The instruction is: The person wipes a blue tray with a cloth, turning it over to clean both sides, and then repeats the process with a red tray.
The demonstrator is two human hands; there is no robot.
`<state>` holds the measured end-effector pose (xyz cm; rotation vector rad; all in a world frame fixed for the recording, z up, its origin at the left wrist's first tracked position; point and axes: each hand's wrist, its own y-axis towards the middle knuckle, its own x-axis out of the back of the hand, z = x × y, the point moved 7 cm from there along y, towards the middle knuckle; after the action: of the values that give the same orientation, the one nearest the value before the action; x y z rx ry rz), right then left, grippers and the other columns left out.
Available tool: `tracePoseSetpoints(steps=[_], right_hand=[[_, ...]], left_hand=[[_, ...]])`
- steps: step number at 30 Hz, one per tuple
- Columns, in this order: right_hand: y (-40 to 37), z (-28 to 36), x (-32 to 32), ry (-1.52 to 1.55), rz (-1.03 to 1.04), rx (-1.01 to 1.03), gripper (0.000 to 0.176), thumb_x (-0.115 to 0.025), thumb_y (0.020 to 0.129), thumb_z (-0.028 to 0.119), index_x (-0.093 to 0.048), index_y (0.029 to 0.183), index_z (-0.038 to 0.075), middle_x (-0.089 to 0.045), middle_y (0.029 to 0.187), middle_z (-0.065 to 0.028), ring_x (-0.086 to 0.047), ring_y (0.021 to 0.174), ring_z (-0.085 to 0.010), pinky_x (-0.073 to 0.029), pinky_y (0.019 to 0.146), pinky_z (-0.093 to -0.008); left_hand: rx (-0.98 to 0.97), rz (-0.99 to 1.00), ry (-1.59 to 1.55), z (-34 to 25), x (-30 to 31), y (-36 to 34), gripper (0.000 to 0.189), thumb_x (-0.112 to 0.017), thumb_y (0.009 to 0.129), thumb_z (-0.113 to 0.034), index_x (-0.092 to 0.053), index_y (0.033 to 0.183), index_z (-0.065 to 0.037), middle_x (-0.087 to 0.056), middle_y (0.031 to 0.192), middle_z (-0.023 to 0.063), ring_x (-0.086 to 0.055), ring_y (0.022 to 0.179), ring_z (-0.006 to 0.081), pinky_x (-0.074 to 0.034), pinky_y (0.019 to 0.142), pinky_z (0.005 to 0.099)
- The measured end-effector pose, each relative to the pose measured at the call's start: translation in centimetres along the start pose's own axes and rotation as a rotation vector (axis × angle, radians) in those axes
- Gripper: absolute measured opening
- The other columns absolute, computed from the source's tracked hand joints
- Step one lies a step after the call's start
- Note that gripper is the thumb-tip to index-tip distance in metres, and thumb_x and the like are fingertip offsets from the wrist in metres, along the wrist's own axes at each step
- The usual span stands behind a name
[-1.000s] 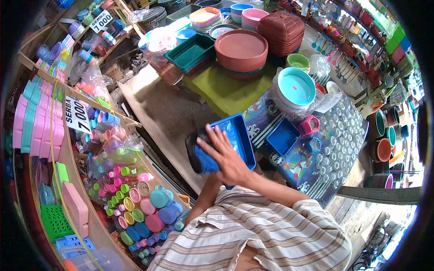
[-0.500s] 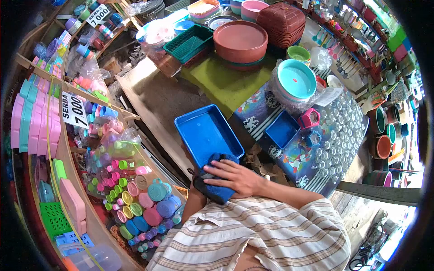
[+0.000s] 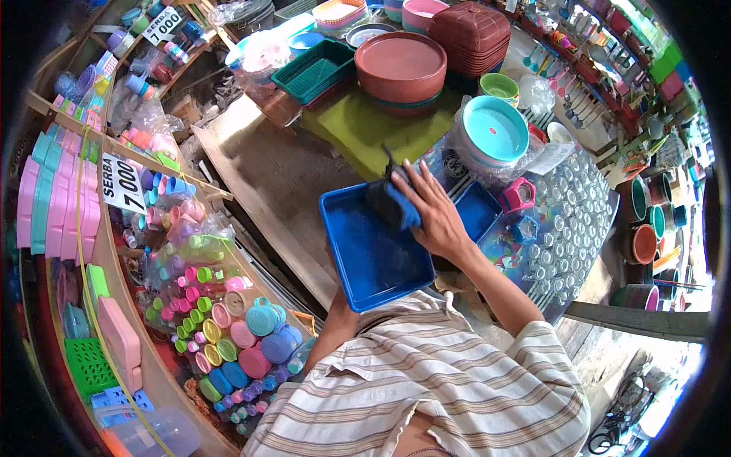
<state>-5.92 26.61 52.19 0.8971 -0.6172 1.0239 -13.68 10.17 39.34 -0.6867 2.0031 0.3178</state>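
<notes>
In front of my body a blue rectangular plastic tray [image 3: 373, 263] is held up, tilted, its inside facing me. My left hand [image 3: 346, 301] supports it from behind at the lower left edge; its fingers are mostly hidden by the tray. With my right hand [image 3: 440, 217] I grip a blue and black cloth [image 3: 390, 204] against the tray's far right corner, fingers stretched along it. Beyond that hand a second, smaller blue tray [image 3: 477, 212] lies on the patterned table cover.
Rows of glass jars [image 3: 571, 236], a turquoise basin stack [image 3: 495, 129] and a pink container [image 3: 519, 195] stand to the right. Brown basins [image 3: 400, 65] and a green basket [image 3: 314, 72] are ahead. Shelves of bottles [image 3: 259, 343] line the left.
The tray has come nearer and to the right. My right hand and the cloth have moved from its near edge to its far right corner.
</notes>
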Motion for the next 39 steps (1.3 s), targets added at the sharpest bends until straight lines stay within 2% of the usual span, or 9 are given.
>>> tracePoseSetpoints(steps=[5, 7, 13, 19, 21, 25, 30, 34, 39], right_hand=[[1.2, 3.5, -1.4, 0.071, -0.188, -0.139, 0.117, -0.077, 0.068, -0.004, -0.019, 0.170, -0.003, -0.019, 0.176, -0.0309, -0.016, 0.163, -0.0510, -0.016, 0.135, -0.0534], [0.5, 5.6, -3.7, 0.165, -0.140, -0.119, 0.118, -0.077, 0.069, -0.003, -0.017, 0.170, -0.003, -0.013, 0.177, -0.0318, -0.011, 0.164, -0.0514, -0.011, 0.135, -0.0541], [-1.1, 8.6, -7.1, 0.315, 0.178, 0.155, 0.110, -0.073, 0.070, 0.019, -0.029, 0.170, 0.006, -0.025, 0.178, -0.0195, -0.018, 0.165, -0.0439, -0.013, 0.135, -0.0545], [-0.7, 4.3, -4.3, -0.092, -0.119, -0.158, 0.098, -0.081, 0.066, 0.011, -0.049, 0.158, 0.007, -0.044, 0.154, -0.0258, -0.043, 0.142, -0.0504, -0.037, 0.117, -0.0571], [-0.2, 3.6, -3.5, -0.083, -0.201, -0.239, 0.087, -0.077, 0.068, 0.005, -0.053, 0.152, 0.003, -0.051, 0.138, -0.0249, -0.052, 0.129, -0.0489, -0.044, 0.109, -0.0557], [0.3, 2.8, -2.5, 0.117, -0.320, -0.286, 0.071, -0.071, 0.074, -0.001, -0.055, 0.144, -0.001, -0.057, 0.129, -0.0267, -0.059, 0.118, -0.0505, -0.051, 0.100, -0.0545], [0.2, 3.0, 1.4, 0.025, -0.516, -0.276, 0.073, -0.069, 0.075, -0.005, -0.054, 0.146, 0.000, -0.057, 0.134, -0.0263, -0.058, 0.123, -0.0480, -0.052, 0.102, -0.0510], [1.4, 4.2, -1.8, 0.019, -0.276, -0.311, 0.075, -0.069, 0.072, -0.006, -0.054, 0.145, -0.004, -0.055, 0.135, -0.0253, -0.057, 0.124, -0.0471, -0.051, 0.105, -0.0496], [1.8, 6.7, -3.7, 0.122, -0.274, -0.247, 0.065, -0.073, 0.073, 0.002, -0.057, 0.136, -0.007, -0.055, 0.133, -0.0255, -0.056, 0.122, -0.0471, -0.049, 0.105, -0.0502]], left_hand=[[-0.024, 0.020, 0.012, 0.6, -0.8, 1.1, 0.093, -0.042, 0.102, -0.075, -0.036, 0.167, -0.009, -0.044, 0.167, 0.0181, -0.046, 0.152, 0.0354, -0.038, 0.127, 0.0525], [-0.032, 0.021, 0.013, 0.4, -0.7, 1.2, 0.094, -0.042, 0.101, -0.075, -0.035, 0.168, -0.009, -0.044, 0.168, 0.0181, -0.045, 0.152, 0.0353, -0.037, 0.127, 0.0525], [-0.043, 0.017, 0.009, -0.6, -0.4, 0.8, 0.094, -0.041, 0.101, -0.076, -0.034, 0.168, -0.010, -0.042, 0.169, 0.0183, -0.044, 0.154, 0.0352, -0.036, 0.128, 0.0525], [-0.062, 0.012, 0.001, -0.7, -0.3, 0.9, 0.095, -0.041, 0.101, -0.076, -0.034, 0.169, -0.010, -0.041, 0.169, 0.0184, -0.043, 0.155, 0.0352, -0.036, 0.128, 0.0525], [-0.067, -0.001, 0.003, -0.5, 0.0, 0.6, 0.095, -0.041, 0.101, -0.076, -0.034, 0.169, -0.010, -0.042, 0.169, 0.0184, -0.043, 0.154, 0.0352, -0.036, 0.128, 0.0524], [-0.072, -0.016, 0.009, -0.7, 0.8, 0.3, 0.095, -0.041, 0.101, -0.076, -0.034, 0.169, -0.010, -0.042, 0.169, 0.0184, -0.044, 0.154, 0.0352, -0.036, 0.128, 0.0524], [-0.062, -0.024, 0.014, -1.2, 1.6, 0.1, 0.095, -0.041, 0.101, -0.076, -0.034, 0.169, -0.009, -0.042, 0.169, 0.0184, -0.044, 0.154, 0.0352, -0.036, 0.128, 0.0524], [-0.035, -0.019, 0.026, 0.3, 1.2, 0.2, 0.095, -0.041, 0.101, -0.076, -0.034, 0.168, -0.009, -0.042, 0.169, 0.0184, -0.045, 0.153, 0.0352, -0.036, 0.128, 0.0524], [0.006, -0.001, 0.028, 0.8, 1.0, 0.8, 0.096, -0.041, 0.101, -0.076, -0.035, 0.168, -0.009, -0.042, 0.169, 0.0184, -0.045, 0.153, 0.0352, -0.036, 0.128, 0.0524]])
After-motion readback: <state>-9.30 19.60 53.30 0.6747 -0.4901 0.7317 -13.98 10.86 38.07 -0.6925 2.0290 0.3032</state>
